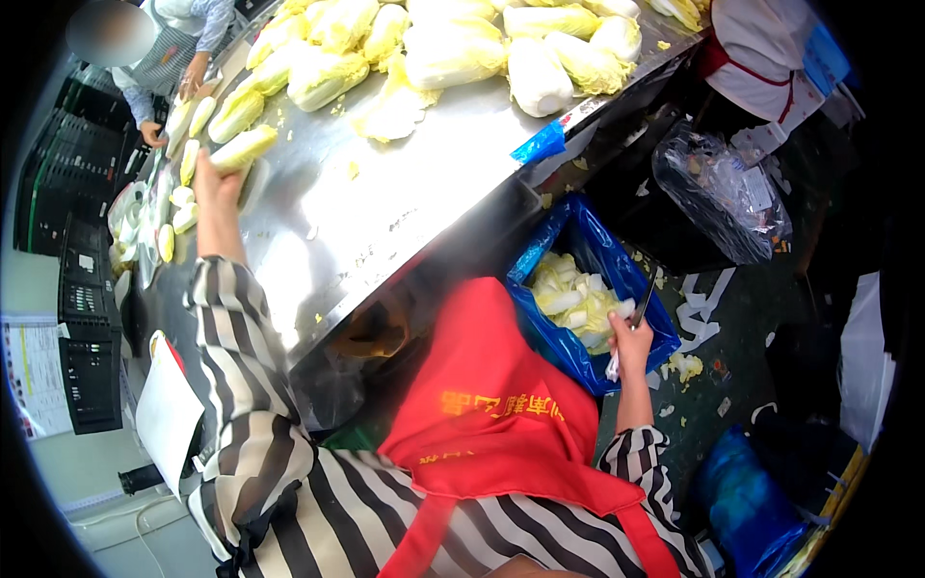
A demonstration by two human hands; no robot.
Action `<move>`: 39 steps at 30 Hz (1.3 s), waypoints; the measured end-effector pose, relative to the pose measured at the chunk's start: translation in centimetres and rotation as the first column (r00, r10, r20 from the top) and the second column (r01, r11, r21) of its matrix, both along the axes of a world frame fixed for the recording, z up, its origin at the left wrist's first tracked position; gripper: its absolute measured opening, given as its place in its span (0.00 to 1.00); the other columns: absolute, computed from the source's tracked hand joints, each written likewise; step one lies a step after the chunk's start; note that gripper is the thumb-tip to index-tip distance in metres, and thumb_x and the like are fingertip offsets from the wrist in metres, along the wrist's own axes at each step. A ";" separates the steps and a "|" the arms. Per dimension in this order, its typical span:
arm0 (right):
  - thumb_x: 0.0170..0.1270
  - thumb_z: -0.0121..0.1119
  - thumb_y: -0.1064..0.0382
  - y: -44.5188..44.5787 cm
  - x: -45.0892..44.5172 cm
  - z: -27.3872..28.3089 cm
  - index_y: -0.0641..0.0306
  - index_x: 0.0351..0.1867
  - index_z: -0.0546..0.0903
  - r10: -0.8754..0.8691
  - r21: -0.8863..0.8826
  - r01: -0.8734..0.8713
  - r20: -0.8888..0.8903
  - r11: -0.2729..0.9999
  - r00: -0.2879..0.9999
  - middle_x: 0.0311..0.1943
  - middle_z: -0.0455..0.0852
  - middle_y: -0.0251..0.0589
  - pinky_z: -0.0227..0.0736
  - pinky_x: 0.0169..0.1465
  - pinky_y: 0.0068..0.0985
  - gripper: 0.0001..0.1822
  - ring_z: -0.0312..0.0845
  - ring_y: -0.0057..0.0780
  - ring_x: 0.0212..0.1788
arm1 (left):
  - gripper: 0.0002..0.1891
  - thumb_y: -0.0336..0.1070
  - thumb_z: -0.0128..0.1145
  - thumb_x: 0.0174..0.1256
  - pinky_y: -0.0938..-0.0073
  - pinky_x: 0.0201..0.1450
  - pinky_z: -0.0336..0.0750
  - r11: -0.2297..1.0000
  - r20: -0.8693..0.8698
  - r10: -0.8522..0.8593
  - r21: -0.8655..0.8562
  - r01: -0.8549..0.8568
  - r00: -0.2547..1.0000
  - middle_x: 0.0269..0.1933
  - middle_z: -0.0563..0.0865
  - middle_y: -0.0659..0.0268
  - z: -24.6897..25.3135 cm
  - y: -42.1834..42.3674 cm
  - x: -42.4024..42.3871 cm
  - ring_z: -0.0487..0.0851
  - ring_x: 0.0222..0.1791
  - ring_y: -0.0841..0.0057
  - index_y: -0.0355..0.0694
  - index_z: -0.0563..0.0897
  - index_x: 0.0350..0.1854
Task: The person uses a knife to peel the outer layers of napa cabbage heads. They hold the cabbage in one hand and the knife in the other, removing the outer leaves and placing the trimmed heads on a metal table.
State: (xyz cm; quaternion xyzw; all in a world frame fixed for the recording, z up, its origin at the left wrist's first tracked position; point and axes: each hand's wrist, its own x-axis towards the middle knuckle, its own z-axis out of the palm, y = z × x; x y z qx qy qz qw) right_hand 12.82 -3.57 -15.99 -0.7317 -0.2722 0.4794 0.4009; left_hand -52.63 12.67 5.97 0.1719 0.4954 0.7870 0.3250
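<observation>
My left hand (217, 180) reaches over the far left of a metal table (347, 217) and holds a trimmed napa cabbage (246, 148). Other slim trimmed cabbages (189, 162) lie in a row beside it. Several larger napa cabbages (455, 54) are heaped along the table's far side, with a loose leaf (394, 108) near them. My right hand (630, 341) grips a knife (644, 300), blade pointing up in the view, over a bin lined with a blue plastic bag (531, 318). Cut cabbage leaves and pieces (571, 300) lie inside that bin.
Across the table at the upper left, a co-worker (170, 50) handles something at its edge. Another person (755, 50) stands at the upper right. A bin with a clear plastic liner (723, 195) is beyond the blue bag. Scraps (685, 366) litter the floor; black crates (79, 152) stand left.
</observation>
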 end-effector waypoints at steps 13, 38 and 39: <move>0.58 0.63 0.67 -1.7 -0.1 -0.3 0.70 0.50 0.78 0.096 -0.014 -0.096 -0.013 0.995 0.995 0.29 0.81 0.36 0.61 0.14 0.16 0.18 0.72 0.17 0.17 | 0.40 0.48 0.73 0.42 0.67 0.56 0.73 0.853 -0.880 -0.438 -0.471 -0.225 0.183 0.54 0.81 0.47 -3.4 10.7 8.6 0.80 0.54 0.60 0.30 0.74 0.58; 0.56 0.69 0.50 -1.5 -8.1 12.5 0.67 0.56 0.70 0.343 0.430 -0.081 -0.577 0.899 0.742 0.35 0.82 0.37 0.70 0.20 0.15 0.33 0.76 0.19 0.21 | 0.41 0.39 0.75 0.42 0.71 0.56 0.73 0.431 -0.305 -0.869 -0.082 0.898 0.390 0.53 0.80 0.60 -6.9 -11.8 42.3 0.78 0.53 0.74 0.35 0.70 0.62; 0.59 0.65 0.59 -1.9 -7.1 12.3 0.67 0.55 0.74 0.369 0.384 -0.169 -0.539 0.908 0.758 0.31 0.81 0.34 0.69 0.24 0.14 0.25 0.75 0.16 0.22 | 0.39 0.38 0.75 0.42 0.72 0.54 0.73 0.432 -0.312 -0.872 -0.133 0.892 0.377 0.51 0.81 0.61 -6.7 -11.9 42.2 0.79 0.51 0.75 0.35 0.71 0.60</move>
